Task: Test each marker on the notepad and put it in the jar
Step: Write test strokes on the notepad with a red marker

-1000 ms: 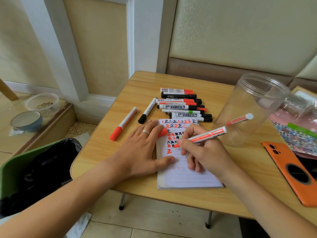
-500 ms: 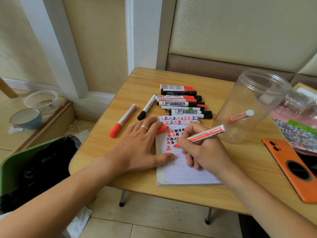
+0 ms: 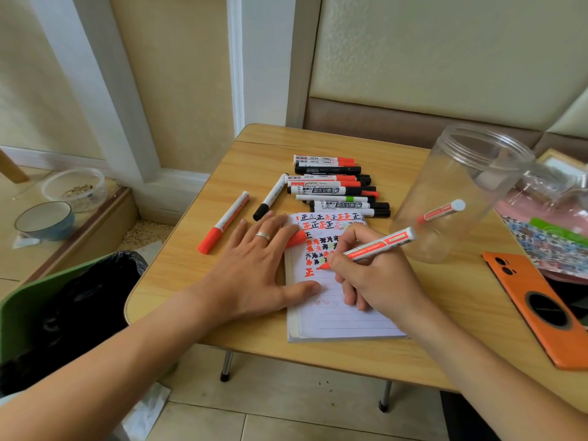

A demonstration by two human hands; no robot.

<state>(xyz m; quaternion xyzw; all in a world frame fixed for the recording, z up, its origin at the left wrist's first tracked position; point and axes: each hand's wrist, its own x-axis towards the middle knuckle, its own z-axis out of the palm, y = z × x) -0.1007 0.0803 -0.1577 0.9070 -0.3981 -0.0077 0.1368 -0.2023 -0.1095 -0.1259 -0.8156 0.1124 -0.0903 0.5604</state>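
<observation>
Wooden desk (image 3: 254, 148): left hand (image 3: 254, 275) flat on notepad (image 3: 337, 316); right hand (image 3: 378, 275) pinching red marker (image 3: 375, 248), tip on page; jar (image 3: 461, 192) near.

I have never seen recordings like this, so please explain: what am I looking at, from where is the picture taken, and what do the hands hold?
There is no machine here. A person wears a camera on the head, so this single view looks down at their own two arms.

The right hand grips an uncapped red marker, its tip on the lined notepad, which already carries rows of red and black test marks. The left hand lies flat on the notepad's left edge, steadying it; a red cap shows by its fingers.

On the wooden table lie a pile of markers and two single ones nearer the left. A clear plastic jar stands on the right with one red marker inside. An orange phone lies at the right edge.
</observation>
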